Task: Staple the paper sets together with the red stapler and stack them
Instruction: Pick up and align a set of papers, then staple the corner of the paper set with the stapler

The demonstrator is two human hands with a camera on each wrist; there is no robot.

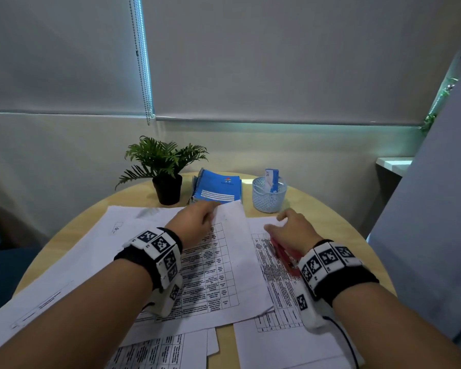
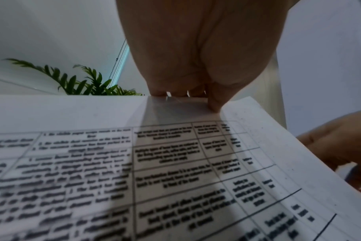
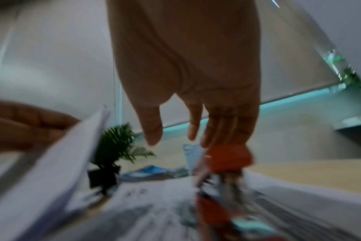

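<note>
In the head view we see a round wooden table [image 1: 330, 209] covered with printed sheets. The left hand [image 1: 194, 225] pinches the far edge of one paper set [image 1: 224, 265] near its far right corner; the set lies with its long axis running from us toward the far side, and the held end is raised a little above the other papers. The right hand [image 1: 293, 227] is over the red stapler [image 1: 285, 255], which lies on another printed sheet [image 1: 280, 288] at the right. The stapler's long axis runs from near right to far left, with the metal nose at the far left end. From here we cannot tell if the fingers hold it. Behind stand a potted plant [image 1: 165, 169], a blue spiral notebook [image 1: 216, 186] and a clear mesh cup [image 1: 268, 194].

The left wrist view shows what the head view hides: the fingers [image 2: 175, 93] are behind the page edge and the thumb [image 2: 214, 104] presses on the printed face, so the hand is clamped on the paper set [image 2: 175, 171].

The right wrist view is blurred. The right hand [image 3: 188, 104] has its thumb and first finger spread apart and straight, while the stapler [image 3: 227, 159] is just under the other fingertips, its red cap pointing up at them. If they touch it we cannot say.
</note>
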